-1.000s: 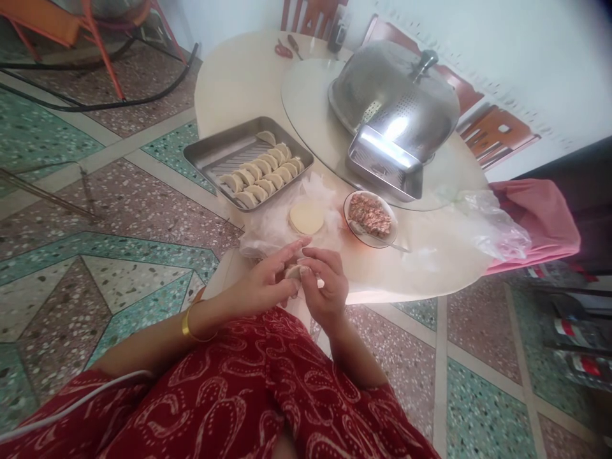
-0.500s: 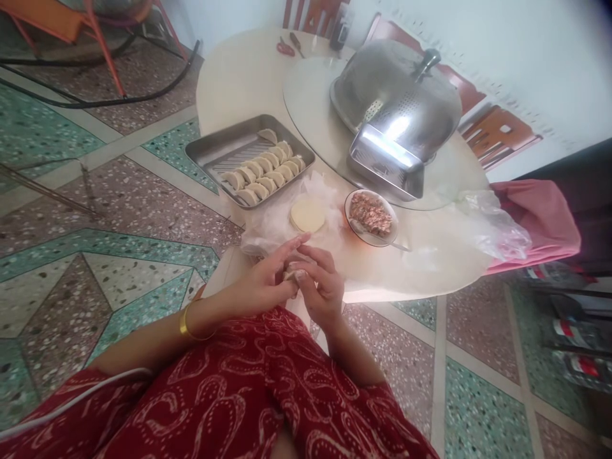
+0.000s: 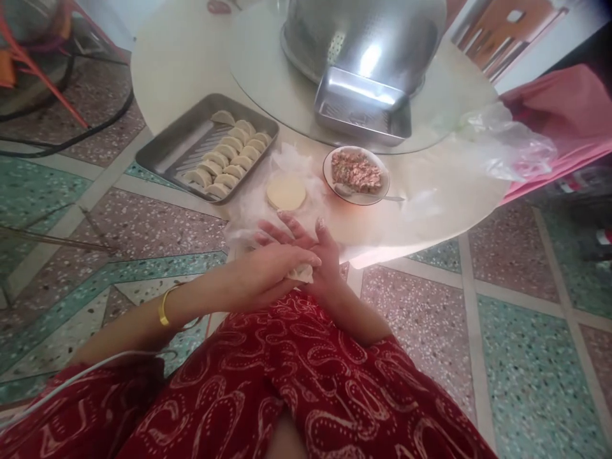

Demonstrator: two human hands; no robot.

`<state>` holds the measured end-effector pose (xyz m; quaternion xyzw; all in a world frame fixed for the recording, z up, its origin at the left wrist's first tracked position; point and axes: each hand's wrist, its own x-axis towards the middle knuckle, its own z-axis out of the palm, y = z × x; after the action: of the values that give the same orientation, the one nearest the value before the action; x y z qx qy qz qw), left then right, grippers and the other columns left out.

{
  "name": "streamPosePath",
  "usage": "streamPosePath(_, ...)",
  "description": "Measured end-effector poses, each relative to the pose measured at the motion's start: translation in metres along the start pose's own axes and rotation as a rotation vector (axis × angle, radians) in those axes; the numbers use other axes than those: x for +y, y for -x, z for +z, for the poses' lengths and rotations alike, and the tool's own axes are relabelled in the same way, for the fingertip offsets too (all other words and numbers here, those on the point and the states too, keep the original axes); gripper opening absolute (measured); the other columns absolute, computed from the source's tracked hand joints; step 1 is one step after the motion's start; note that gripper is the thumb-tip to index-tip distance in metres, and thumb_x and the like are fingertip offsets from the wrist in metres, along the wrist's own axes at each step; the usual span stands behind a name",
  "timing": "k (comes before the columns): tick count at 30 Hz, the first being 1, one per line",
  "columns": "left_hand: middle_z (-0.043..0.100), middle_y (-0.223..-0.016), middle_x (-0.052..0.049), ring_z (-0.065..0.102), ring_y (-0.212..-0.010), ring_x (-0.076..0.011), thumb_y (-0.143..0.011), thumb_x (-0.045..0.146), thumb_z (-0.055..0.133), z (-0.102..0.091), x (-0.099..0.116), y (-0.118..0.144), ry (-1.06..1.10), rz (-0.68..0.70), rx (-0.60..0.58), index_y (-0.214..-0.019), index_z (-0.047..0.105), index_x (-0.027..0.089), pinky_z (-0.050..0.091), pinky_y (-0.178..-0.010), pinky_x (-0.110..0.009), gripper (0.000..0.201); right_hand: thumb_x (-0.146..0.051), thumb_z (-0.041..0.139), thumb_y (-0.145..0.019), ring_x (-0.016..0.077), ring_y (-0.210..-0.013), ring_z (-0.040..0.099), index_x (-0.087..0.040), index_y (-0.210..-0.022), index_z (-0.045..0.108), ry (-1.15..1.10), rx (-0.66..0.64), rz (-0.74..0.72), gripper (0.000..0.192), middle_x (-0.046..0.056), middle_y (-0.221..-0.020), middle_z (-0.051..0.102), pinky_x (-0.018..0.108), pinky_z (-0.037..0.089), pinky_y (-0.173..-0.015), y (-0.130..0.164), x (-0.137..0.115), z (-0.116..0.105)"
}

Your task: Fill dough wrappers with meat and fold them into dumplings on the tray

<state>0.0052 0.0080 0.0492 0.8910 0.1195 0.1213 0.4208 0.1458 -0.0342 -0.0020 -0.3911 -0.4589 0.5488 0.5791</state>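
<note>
A pale dumpling (image 3: pixel 302 274) sits between my two hands, low in front of the table edge. My left hand (image 3: pixel 268 268), with a gold bracelet at the wrist, closes on it from the left, thumb on top; its other fingers are mostly hidden. Behind it my right hand (image 3: pixel 320 252) is open, its floury fingers spread, its palm close against the dumpling. Just beyond the fingertips a stack of round dough wrappers (image 3: pixel 285 193) lies on a crumpled plastic bag (image 3: pixel 248 220). To its right stands a bowl (image 3: pixel 329 180) of minced filling (image 3: pixel 357 169) with a spoon (image 3: pixel 394 199).
A metal tray (image 3: pixel 162 153) with rows of dumplings (image 3: pixel 229 153) stands at the left on the round table (image 3: pixel 430 204). Farther back, a glass turntable (image 3: pixel 268 83) carries an empty metal pan (image 3: pixel 363 115) and a large steel lid (image 3: pixel 363 38). Clear plastic (image 3: pixel 511 146) lies right.
My right hand has opened, its fingers spreading away from the dumpling. The left hand has turned over it, thumb on top. The view has tipped down and shifted.
</note>
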Motion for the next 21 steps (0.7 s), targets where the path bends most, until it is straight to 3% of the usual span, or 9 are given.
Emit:
streamPosePath(4,0.070,-0.114,-0.009,0.062,-0.108,-0.0244,-0.091,0.019,0.051,-0.004,-0.006,-0.009,-0.152,0.121,-0.048,-0.116,0.062,0.020,0.043,-0.097,-0.040,0.027,-0.048,-0.004,-0.098,0.0193,-0.094,0.070,-0.019,-0.124,0.055,-0.190,0.037,0.093,0.070,0.010,-0.116,0.072,0.043,0.058,-0.079,0.006,-0.002,-0.002)
streamPosePath(8,0.070,-0.119,-0.008,0.058,-0.116,-0.0242,-0.093,0.027,0.054,-0.005,-0.016,-0.018,-0.255,0.150,0.025,-0.115,0.064,0.023,0.037,-0.103,-0.041,0.024,-0.052,0.000,-0.097,0.0175,-0.086,0.069,-0.019,-0.113,0.059,-0.372,0.125,0.212,0.070,0.009,-0.105,0.072,0.037,0.059,-0.077,0.009,-0.005,-0.002)
streamPosePath(11,0.071,-0.117,-0.006,0.059,-0.115,-0.0238,-0.091,0.031,0.058,-0.006,-0.018,-0.019,-0.244,0.126,0.093,-0.103,0.068,0.024,0.037,-0.103,-0.041,0.017,-0.053,0.006,-0.097,0.0163,-0.074,0.064,-0.020,-0.101,0.064,-0.369,0.218,0.272,0.067,0.006,-0.094,0.071,0.031,0.057,-0.065,0.009,-0.010,0.002)
streamPosePath(17,0.074,-0.101,0.000,0.061,-0.107,-0.0224,-0.084,0.026,0.069,-0.006,-0.015,-0.016,-0.087,0.059,0.221,-0.089,0.072,0.024,0.036,-0.103,-0.042,0.007,-0.048,0.012,-0.096,0.0102,-0.049,0.045,-0.021,-0.088,0.061,-0.550,0.240,0.358,0.057,-0.002,-0.069,0.062,0.023,0.047,-0.049,0.007,-0.016,0.009)
streamPosePath(21,0.074,-0.095,0.001,0.059,-0.108,-0.0231,-0.078,0.028,0.074,-0.002,-0.017,-0.013,0.002,-0.069,0.240,-0.083,0.071,0.022,0.036,-0.103,-0.040,0.008,-0.055,0.023,-0.094,0.0100,-0.047,0.036,-0.021,-0.087,0.058,-0.693,0.219,0.356,0.049,-0.004,-0.064,0.053,0.023,0.044,-0.045,0.008,-0.013,0.010)
